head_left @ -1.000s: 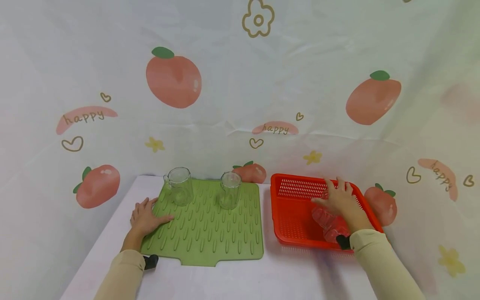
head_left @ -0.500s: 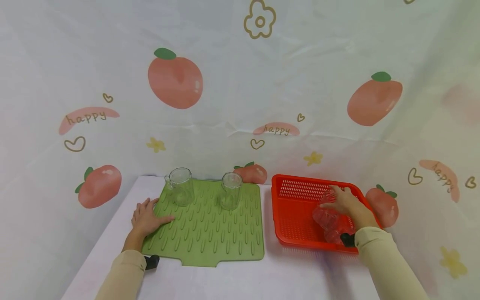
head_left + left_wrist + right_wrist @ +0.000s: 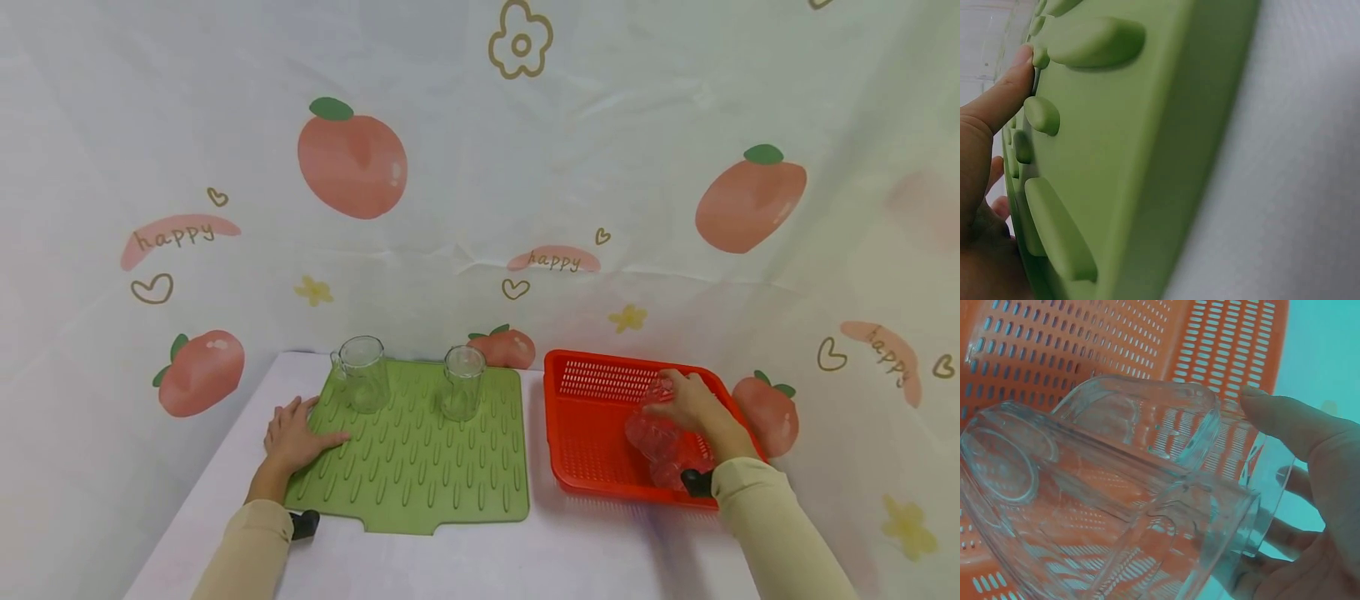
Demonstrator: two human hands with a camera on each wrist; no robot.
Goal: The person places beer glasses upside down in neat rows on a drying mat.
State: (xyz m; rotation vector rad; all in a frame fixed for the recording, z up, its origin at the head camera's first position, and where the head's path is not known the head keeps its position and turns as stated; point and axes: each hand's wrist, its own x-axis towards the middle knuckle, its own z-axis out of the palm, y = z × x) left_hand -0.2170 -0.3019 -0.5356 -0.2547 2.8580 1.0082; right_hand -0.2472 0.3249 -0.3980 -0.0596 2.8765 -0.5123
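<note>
On the green draining mat (image 3: pixel 420 467) my left hand (image 3: pixel 295 437) lies at the left edge, its thumb on the ribbed top and its fingers spread beyond the edge. In the left wrist view, the thumb (image 3: pixel 1007 94) touches the raised ribs. A clear glass mug (image 3: pixel 365 379) stands upright at the mat's back left, and another clear glass (image 3: pixel 462 387) stands to its right. My right hand (image 3: pixel 690 404) reaches into the red basket (image 3: pixel 592 479), thumb and fingers round the rim end of a glass (image 3: pixel 1229 434). Another glass (image 3: pixel 1104 500) lies in front of it, on its side.
The basket sits on the white-covered table (image 3: pixel 480 558), right of the mat. A white curtain (image 3: pixel 465 208) printed with fruit hangs close behind. More clear glass lies in the basket; overlaps and reflections hide how many pieces.
My right hand has lowered into the basket, and its spread fingers have closed in on a glass. My left hand and the two glasses on the mat stay put.
</note>
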